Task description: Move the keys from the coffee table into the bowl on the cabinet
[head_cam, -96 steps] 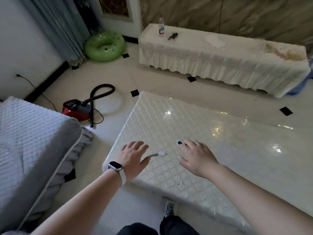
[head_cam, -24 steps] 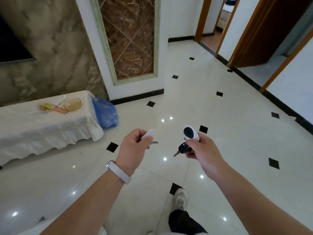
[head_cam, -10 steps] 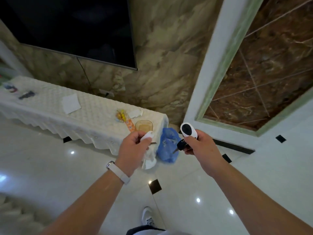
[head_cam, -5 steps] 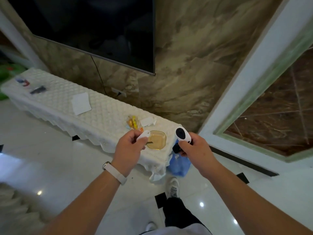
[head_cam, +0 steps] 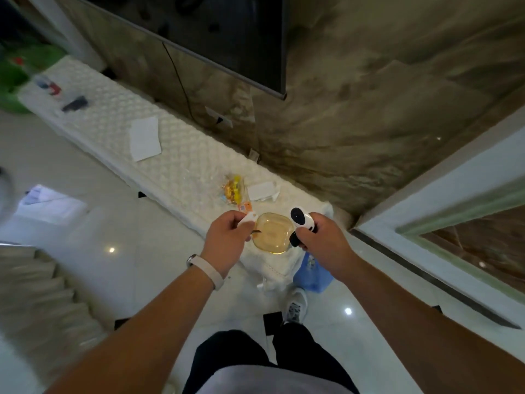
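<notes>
An amber glass bowl (head_cam: 273,233) sits near the right end of the long cabinet (head_cam: 181,166), which is draped in white quilted cloth. My left hand (head_cam: 225,241) pinches a key with a white head (head_cam: 247,218); its metal tip reaches over the bowl's left rim. My right hand (head_cam: 319,240) grips a white-and-black key fob (head_cam: 299,218) with a dark key below it, held at the bowl's right rim. Both hands hover just above the bowl.
Behind the bowl lie a candy packet (head_cam: 234,189) and a white card (head_cam: 260,191). A paper sheet (head_cam: 144,138) lies mid-cabinet. A blue bag (head_cam: 312,270) stands on the floor at the cabinet's end. A wall television (head_cam: 216,32) hangs above. My shoe (head_cam: 295,305) is close to the cabinet.
I have stepped closer to the cabinet. Both hands have moved forward with their keys and now flank the bowl, the left key's tip over its rim.
</notes>
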`<state>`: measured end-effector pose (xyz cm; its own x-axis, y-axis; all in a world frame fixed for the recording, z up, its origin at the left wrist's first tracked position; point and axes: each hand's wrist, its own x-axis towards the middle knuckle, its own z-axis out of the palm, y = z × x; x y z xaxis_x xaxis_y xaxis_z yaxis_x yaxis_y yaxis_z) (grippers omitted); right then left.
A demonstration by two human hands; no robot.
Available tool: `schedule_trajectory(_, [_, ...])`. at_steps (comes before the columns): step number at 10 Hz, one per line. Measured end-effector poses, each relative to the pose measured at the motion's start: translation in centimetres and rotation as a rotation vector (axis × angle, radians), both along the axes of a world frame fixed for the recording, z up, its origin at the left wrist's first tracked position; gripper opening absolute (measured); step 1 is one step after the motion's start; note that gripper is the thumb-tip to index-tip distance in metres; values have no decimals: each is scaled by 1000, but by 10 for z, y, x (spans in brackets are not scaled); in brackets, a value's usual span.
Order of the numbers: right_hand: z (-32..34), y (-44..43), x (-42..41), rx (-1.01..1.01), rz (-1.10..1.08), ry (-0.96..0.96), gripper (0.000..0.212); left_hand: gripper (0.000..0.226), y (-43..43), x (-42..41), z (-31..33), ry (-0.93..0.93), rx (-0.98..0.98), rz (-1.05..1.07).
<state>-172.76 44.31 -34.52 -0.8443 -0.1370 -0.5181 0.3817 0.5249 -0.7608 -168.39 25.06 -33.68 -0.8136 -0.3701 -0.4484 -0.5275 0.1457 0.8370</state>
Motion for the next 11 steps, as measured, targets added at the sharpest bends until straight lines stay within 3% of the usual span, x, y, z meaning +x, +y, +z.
schedule_trajectory(2, [-70,-4,-33,42,15,-106,16,12,2,-35,-69,-120,-18,-17])
schedule_trajectory(4, [-179,-16,-60,97,25,-147,19,31,-14,-71,-181,-167,-27,-84])
schedule_trajectory(6, [-285,-37,-68,128,14,-188,25,21,-21,-86,-299,-278,-42,-174])
schedule_trajectory(7, [-323,-45,-70,150,27,-203,21,26,-21,-84,-339,-297,-83,-224])
schedule_trajectory(9, [-360,-57,-73,183,28,-173,24,9,-29,-89,-370,-314,-152,-313])
schedule_trajectory(11, [-341,-50,-71,258,111,-105,37,25,-43,-89,-348,-239,-174,-391])
